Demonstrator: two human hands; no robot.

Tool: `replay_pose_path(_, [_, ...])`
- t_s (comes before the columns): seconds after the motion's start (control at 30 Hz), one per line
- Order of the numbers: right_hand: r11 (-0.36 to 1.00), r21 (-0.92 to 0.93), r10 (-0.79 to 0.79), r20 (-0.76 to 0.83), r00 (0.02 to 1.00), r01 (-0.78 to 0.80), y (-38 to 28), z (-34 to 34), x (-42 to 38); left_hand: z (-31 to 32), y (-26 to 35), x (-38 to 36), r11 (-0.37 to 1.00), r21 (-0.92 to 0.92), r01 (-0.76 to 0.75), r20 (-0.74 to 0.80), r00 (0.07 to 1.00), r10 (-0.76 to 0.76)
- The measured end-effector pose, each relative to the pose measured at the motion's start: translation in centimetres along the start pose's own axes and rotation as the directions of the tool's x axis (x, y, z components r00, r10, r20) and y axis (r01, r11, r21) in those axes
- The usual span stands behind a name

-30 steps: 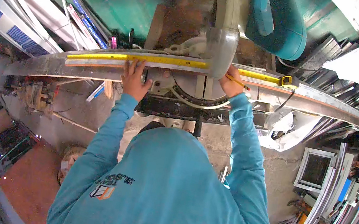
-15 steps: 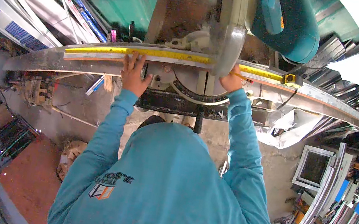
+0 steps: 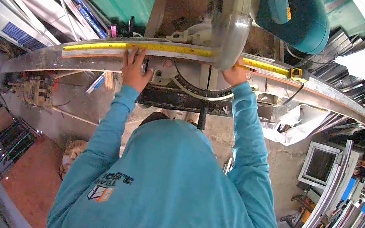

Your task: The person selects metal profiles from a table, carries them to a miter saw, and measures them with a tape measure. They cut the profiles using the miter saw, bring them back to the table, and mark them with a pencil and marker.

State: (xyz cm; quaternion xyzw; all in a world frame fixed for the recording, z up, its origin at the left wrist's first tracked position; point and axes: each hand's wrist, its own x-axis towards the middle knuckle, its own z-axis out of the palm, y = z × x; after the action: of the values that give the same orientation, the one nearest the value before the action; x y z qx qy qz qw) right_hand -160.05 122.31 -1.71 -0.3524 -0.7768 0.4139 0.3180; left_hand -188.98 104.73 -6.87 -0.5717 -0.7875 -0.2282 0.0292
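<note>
A yellow tape measure blade (image 3: pixel 173 49) lies stretched along a long pale bar, likely metal (image 3: pixel 191 58). Its case (image 3: pixel 299 75) rests at the right end. My left hand (image 3: pixel 136 71) is open, fingers spread over the bar's front edge and touching the tape. My right hand (image 3: pixel 235 76) is closed on a pencil (image 3: pixel 250 69), just right of the saw's clear guard (image 3: pixel 234 36); the guard hides part of its fingers. Below the bar is the mitre saw's curved angle scale (image 3: pixel 202 92).
The saw's teal motor housing (image 3: pixel 297 22) stands behind the bar at the right. Metal profiles lean at back left (image 3: pixel 26 17) and pile up at lower right (image 3: pixel 337 224). A white sheet (image 3: pixel 297 127) hangs below the bench at right. A framed panel (image 3: pixel 320 163) stands on the floor.
The view has shifted slightly, so the bench sits a little higher. My right hand has turned a little and moved towards the tape, with the pencil now lying along it. My left hand stays in place.
</note>
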Motion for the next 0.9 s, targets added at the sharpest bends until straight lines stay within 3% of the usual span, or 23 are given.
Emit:
replay_pose_path(0.17, [0.992, -0.085, -0.094, -0.039, 0.995, 0.091, 1.7, 0.3, 0.1, -0.4, 0.0, 0.1, 1.000, -0.006, -0.008, 0.018, 1.000, 0.008])
replay_pose_path(0.23, [0.953, -0.187, -0.257, -0.077, 0.963, 0.239, 5.5, 0.6, 0.3, -0.6, -0.1, 0.2, 1.000, -0.016, -0.003, 0.036, 0.999, 0.003])
replay_pose_path(0.27, [0.953, -0.185, -0.259, -0.077, 0.963, 0.242, 5.3, 0.4, 0.3, -0.6, -0.3, 0.3, 0.999, -0.033, -0.033, 0.038, 0.999, 0.034])
replay_pose_path(0.33, [0.997, 0.077, 0.014, -0.059, 0.998, -0.009, 4.9, 0.2, 0.2, -0.7, -0.7, 0.3, 0.997, -0.047, -0.063, 0.041, 0.997, 0.065])
replay_pose_path(0.37, [0.997, 0.078, 0.013, -0.059, 0.998, -0.008, 4.0, 0.1, 0.2, -0.5, -0.7, 0.2, 0.998, -0.037, -0.050, 0.047, 0.998, 0.052])
replay_pose_path(0.43, [0.941, 0.325, 0.131, -0.106, 0.986, -0.090, 2.1, 0.1, 0.2, -0.4, -0.8, 0.1, 0.999, -0.026, -0.037, 0.055, 0.998, 0.038])
replay_pose_path(0.53, [0.906, 0.419, 0.102, -0.105, 0.989, -0.049, 4.3, 0.6, 0.4, -0.7, -0.8, 0.1, 0.998, -0.048, -0.039, 0.071, 0.997, 0.043])
replay_pose_path(0.63, [0.937, 0.342, 0.101, -0.052, 0.994, -0.078, 5.3, 0.4, 0.4, -1.1, -0.5, 0.5, 0.996, -0.068, -0.058, 0.086, 0.994, 0.064])
replay_pose_path(0.77, [0.930, 0.366, 0.091, -0.115, 0.989, -0.043, 3.3, 0.6, 0.5, -1.2, 0.0, 1.0, 0.997, -0.052, -0.065, 0.133, 0.989, 0.071])
replay_pose_path(0.83, [0.976, 0.217, 0.039, -0.135, 0.990, -0.009, 3.2, 0.5, 0.5, -1.1, 0.2, 1.1, 0.998, -0.045, -0.052, 0.148, 0.987, 0.058])
replay_pose_path(0.9, [0.957, 0.289, 0.083, -0.149, 0.985, -0.037, 3.2, 1.0, 0.5, -0.7, 0.3, 1.1, 1.000, 0.022, 0.011, 0.193, 0.981, -0.015])
